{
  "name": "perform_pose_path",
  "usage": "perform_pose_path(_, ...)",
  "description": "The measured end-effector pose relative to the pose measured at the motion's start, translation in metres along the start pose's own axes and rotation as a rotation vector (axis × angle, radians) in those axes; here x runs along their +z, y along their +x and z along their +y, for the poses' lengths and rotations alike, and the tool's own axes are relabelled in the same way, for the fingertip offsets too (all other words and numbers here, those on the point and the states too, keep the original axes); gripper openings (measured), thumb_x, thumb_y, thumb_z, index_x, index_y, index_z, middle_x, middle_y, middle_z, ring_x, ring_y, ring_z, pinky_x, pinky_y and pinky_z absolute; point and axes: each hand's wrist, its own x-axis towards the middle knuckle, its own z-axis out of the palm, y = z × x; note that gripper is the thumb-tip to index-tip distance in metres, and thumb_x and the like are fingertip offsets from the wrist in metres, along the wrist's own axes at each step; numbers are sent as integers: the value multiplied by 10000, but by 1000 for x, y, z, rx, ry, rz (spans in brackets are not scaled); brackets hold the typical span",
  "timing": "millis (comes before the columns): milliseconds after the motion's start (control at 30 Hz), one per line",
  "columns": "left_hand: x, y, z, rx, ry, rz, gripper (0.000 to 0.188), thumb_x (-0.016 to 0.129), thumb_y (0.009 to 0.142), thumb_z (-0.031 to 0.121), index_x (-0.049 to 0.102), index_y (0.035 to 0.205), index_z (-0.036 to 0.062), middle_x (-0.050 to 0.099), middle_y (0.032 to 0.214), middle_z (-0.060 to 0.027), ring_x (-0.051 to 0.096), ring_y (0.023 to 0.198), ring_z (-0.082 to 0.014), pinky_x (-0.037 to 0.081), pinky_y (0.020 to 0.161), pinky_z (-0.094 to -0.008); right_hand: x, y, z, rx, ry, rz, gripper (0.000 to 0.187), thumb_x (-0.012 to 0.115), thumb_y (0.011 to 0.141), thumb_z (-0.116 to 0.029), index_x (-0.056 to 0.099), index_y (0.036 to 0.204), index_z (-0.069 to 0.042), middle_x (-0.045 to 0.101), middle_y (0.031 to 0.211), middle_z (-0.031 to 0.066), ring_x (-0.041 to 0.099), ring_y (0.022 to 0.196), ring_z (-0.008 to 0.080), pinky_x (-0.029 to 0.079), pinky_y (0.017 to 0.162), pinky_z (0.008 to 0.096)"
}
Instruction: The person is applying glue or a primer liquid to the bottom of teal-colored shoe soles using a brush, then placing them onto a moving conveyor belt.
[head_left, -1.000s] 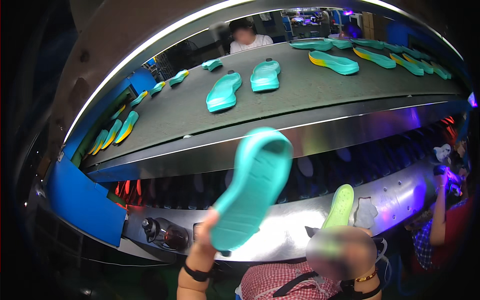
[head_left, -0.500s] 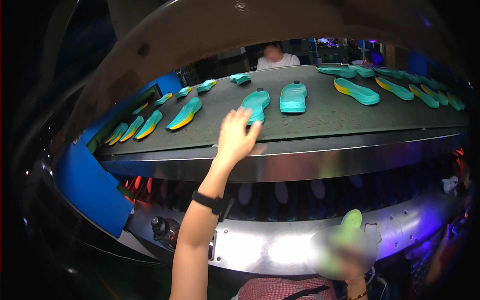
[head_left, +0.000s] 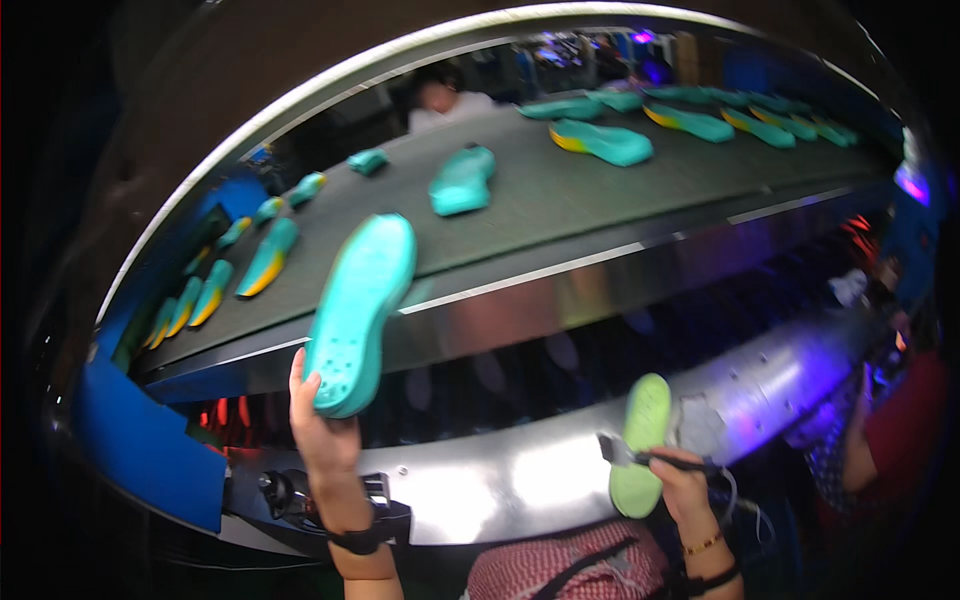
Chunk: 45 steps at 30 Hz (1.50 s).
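My left hand [head_left: 325,435] grips the heel end of a turquoise shoe sole [head_left: 365,280]. The sole is held up in front of the belt's near edge, with small holes showing near my fingers. Lower right, my right hand [head_left: 682,487] is closed round the dark handle of a flat brush [head_left: 627,455], its head pointing left. The brush crosses a light green insole [head_left: 650,402] above the metal ledge; whether my right hand also touches the insole, I cannot tell.
More turquoise soles, several with yellow edges, lie on the dark conveyor belt [head_left: 540,205]. A black bottle [head_left: 283,495] is at the lower left of the metal ledge [head_left: 540,480]. One person [head_left: 450,108] is beyond the belt; another person's arm [head_left: 858,450] shows at right.
My left hand has lifted the sole off the belt and brought it nearer, down and left. The view has tilted. The brush in my right hand, blurred before, now shows plainly.
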Motion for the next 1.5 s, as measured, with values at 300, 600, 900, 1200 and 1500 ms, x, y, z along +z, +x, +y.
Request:
perform_pose_path(300,-82,-95,-108,-878,-581,-691,1009,308,773,800,324,1377,-7,494,1221,-290,532,1092,-435,436,914,-563,-5,6,2,8,-51,-103,245,586,808,21,615,1040,92,648,1018,171,625,944,234,473,892,333)
perform_pose_path(600,-13,-173,-187,-1237,-720,-632,1035,191,726,857,291,1414,90,411,1365,-175,427,1235,-354,324,1045,-518,43,22,2,-16,-303,-287,228,665,792,-11,657,1010,54,675,968,109,627,887,145,489,816,256)
perform_pose_path(900,12,-168,-190,-1123,-311,-140,835,224,835,738,456,1291,79,542,1221,-150,526,1117,-302,399,990,-452,78,4,7,-603,-900,-527,171,668,744,-74,656,904,-15,659,889,167,651,819,309,520,740,337)
perform_pose_path(1200,1,-162,-169,-1117,-755,-429,887,80,834,749,366,1374,106,495,1281,-179,537,1112,-333,432,968,-475,76,1,-40,-197,-620,-531,218,686,765,16,670,983,21,681,955,133,654,872,170,519,802,275)
perform_pose_path(1500,25,-158,-152,-1071,-594,-353,870,116,847,732,436,1301,63,582,1122,-213,596,988,-329,492,868,-442,78,-7,-43,-14,-358,-579,208,696,775,-53,688,981,-25,681,968,134,651,927,222,504,841,291)
